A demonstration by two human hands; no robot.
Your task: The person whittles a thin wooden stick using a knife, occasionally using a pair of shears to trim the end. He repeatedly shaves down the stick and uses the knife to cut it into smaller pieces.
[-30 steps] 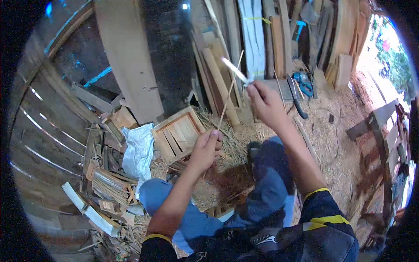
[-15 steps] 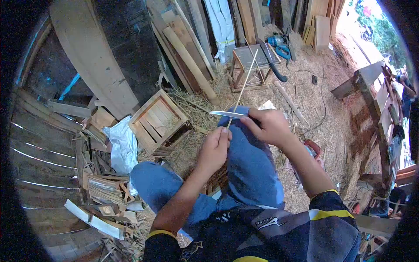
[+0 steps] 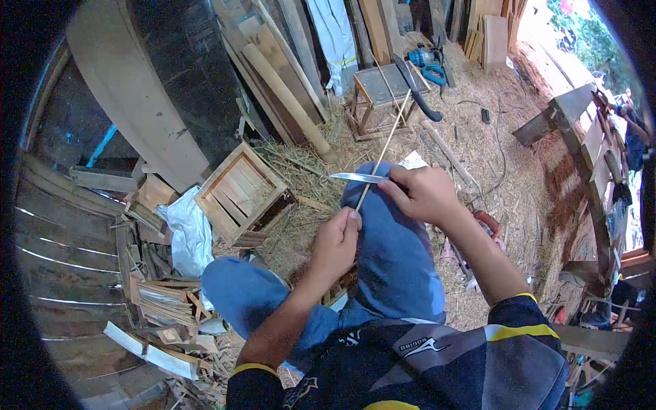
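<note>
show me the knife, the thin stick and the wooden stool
knife (image 3: 352,178): head view, middle of the blade
thin stick (image 3: 388,142): head view, mid-shaft above the blade
wooden stool (image 3: 373,82): head view, bare part of its top

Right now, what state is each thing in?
stick: tilted, pinched in left hand
knife: level, gripped in right hand, blade crossing stick
crate: lying tilted on straw
stool: upright
machete: lying on stool
</note>
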